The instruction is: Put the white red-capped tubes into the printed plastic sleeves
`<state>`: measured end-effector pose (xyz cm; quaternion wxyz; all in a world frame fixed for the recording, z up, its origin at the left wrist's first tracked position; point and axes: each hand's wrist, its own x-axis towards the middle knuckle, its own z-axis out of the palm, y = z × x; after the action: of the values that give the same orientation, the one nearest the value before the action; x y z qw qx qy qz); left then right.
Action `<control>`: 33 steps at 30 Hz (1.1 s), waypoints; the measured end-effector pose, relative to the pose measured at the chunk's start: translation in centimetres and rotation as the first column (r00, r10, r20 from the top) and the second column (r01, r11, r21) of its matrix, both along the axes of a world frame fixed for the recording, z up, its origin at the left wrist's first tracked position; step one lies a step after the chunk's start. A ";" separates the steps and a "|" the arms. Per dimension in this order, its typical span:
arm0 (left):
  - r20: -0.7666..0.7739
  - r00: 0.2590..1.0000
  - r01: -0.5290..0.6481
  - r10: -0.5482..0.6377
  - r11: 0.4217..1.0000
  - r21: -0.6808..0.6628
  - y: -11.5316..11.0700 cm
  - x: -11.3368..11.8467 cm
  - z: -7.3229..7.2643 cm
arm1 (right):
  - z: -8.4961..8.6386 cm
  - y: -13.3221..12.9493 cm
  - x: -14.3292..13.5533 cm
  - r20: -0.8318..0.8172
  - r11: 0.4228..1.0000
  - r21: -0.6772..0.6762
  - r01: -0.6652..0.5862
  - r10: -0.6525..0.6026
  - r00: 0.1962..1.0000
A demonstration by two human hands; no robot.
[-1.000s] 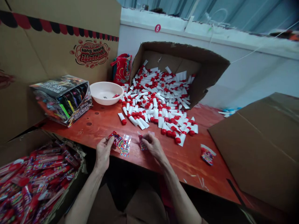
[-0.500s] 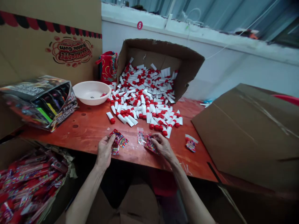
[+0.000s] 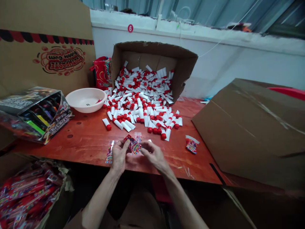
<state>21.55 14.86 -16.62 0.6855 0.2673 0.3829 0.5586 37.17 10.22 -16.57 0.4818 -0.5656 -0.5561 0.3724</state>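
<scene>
Between thumb and fingers, my left hand (image 3: 120, 156) grips a small, colourful printed packet (image 3: 134, 147), tilted above the table's front part. My right hand (image 3: 154, 156) is at the packet's right edge, thumb and forefinger apart; whether the fingertips touch it is hard to see. A clear-topped packet (image 3: 109, 155) lies left of my left hand, and another small packet (image 3: 138, 136) lies just behind the held one. Farther right rests a puffed-out packet (image 3: 192, 145). Past my hands spreads a heap of white tubes with red caps (image 3: 143, 101).
The tubes spill from a tipped cardboard box (image 3: 188, 71) on the red table (image 3: 88, 140). A pale bowl (image 3: 85, 108) and a display box (image 3: 35, 111) stand left. A large carton (image 3: 250, 136) fills the right. Below left, an open carton holds red packages (image 3: 30, 190).
My left hand has moved right with its packet, and the clear-topped packet now lies left of it. My right hand no longer holds its packet and has come to the left one's edge.
</scene>
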 end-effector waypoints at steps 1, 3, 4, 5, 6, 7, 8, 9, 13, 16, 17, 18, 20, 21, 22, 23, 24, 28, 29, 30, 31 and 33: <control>0.003 1.000 0.001 -0.001 1.000 0.005 -0.2 0.1 -0.1 | -0.5 0.1 -1.3 -0.079 1.000 0.006 0.022 -0.021 0.997; 0.013 0.999 0.042 -0.042 0.999 0.011 -0.6 -0.1 -0.2 | -1.3 0.3 -3.3 -0.185 0.995 0.025 0.092 -0.086 0.979; 0.012 0.997 0.081 -0.081 0.997 0.014 -0.7 -0.4 -0.3 | -1.4 0.4 -3.9 -0.206 0.993 0.032 0.116 -0.107 0.973; 0.005 0.993 0.119 -0.119 0.993 0.018 -0.8 -0.8 -0.2 | -1.3 0.5 -4.3 -0.203 0.992 0.037 0.120 -0.110 0.973; -0.011 0.989 0.145 -0.144 0.989 0.023 -0.7 -1.2 -0.2 | -1.0 0.5 -4.5 -0.174 0.994 0.041 0.104 -0.096 0.980; -0.029 0.988 0.155 -0.154 0.987 0.034 -0.7 -1.6 0.0 | -0.4 0.7 -4.6 -0.124 0.996 0.049 0.079 -0.072 0.990; -0.045 0.988 0.150 -0.148 0.987 0.049 -0.5 -2.0 0.2 | 0.2 0.9 -4.6 -0.061 0.997 0.063 0.049 -0.046 0.997; -0.053 0.990 0.135 -0.132 0.988 0.070 -0.3 -2.4 0.5 | 1.0 1.2 -4.7 0.000 0.996 0.083 0.025 -0.026 1.000; 0.003 0.999 0.052 -0.052 0.993 0.110 1.6 -3.5 1.3 | 3.1 4.0 -5.8 0.125 0.992 0.093 -0.087 0.075 0.989; 0.142 0.990 -0.023 0.021 1.000 0.013 3.9 -5.0 1.4 | 2.9 8.3 -6.7 0.257 0.975 0.049 -0.217 0.197 0.946; 0.204 0.977 -0.048 0.057 0.998 -0.050 4.7 -5.7 1.3 | 2.5 10.0 -6.8 0.359 0.976 0.077 -0.205 0.164 0.919; 0.263 0.960 -0.070 0.101 0.990 -0.124 5.5 -6.5 1.2 | 1.9 11.8 -6.9 0.477 0.978 0.132 -0.163 0.082 0.875; 0.350 0.919 -0.090 0.179 0.962 -0.256 6.8 -8.2 1.0 | 0.4 15.0 -7.0 0.648 0.965 0.256 -0.061 -0.125 0.752; 0.376 0.904 -0.089 0.204 0.950 -0.301 7.3 -8.9 1.0 | -0.4 16.3 -7.0 0.687 0.959 0.281 -0.046 -0.168 0.707; 0.395 0.892 -0.086 0.221 0.940 -0.331 7.7 -9.6 0.8 | -1.2 17.3 -7.1 0.708 0.959 0.280 -0.055 -0.167 0.687; 0.411 0.882 -0.082 0.229 0.935 -0.346 8.0 -10.2 0.7 | -1.8 18.1 -7.1 0.719 0.961 0.262 -0.084 -0.137 0.681; 0.424 0.875 -0.079 0.234 0.933 -0.352 8.1 -10.7 0.6 | -2.1 18.4 -7.0 0.713 0.963 0.246 -0.110 -0.103 0.693; 0.465 0.851 -0.085 0.243 0.938 -0.335 8.2 -11.7 -0.2 | -1.2 16.5 -6.4 0.495 0.970 0.191 -0.149 0.036 0.868; 0.469 0.850 -0.084 0.240 0.941 -0.329 8.2 -11.9 -0.4 | -0.4 15.3 -6.2 0.403 0.972 0.177 -0.152 0.070 0.913; 0.470 0.851 -0.081 0.235 0.943 -0.324 8.2 -11.9 -0.6 | 0.4 14.0 -6.0 0.331 0.973 0.169 -0.160 0.097 0.939; 0.470 0.854 -0.074 0.224 0.946 -0.316 8.2 -11.9 -0.7 | 1.3 12.6 -5.9 0.293 0.971 0.176 -0.164 0.107 0.950; 0.472 0.859 -0.059 0.200 0.953 -0.296 8.0 -11.9 -1.0 | 2.7 10.0 -5.9 0.313 0.960 0.199 -0.199 0.130 0.941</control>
<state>9.68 22.90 -17.58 0.7512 -0.0084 0.2840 0.5959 31.27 20.25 -13.83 0.4213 -0.5073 -0.7068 0.2561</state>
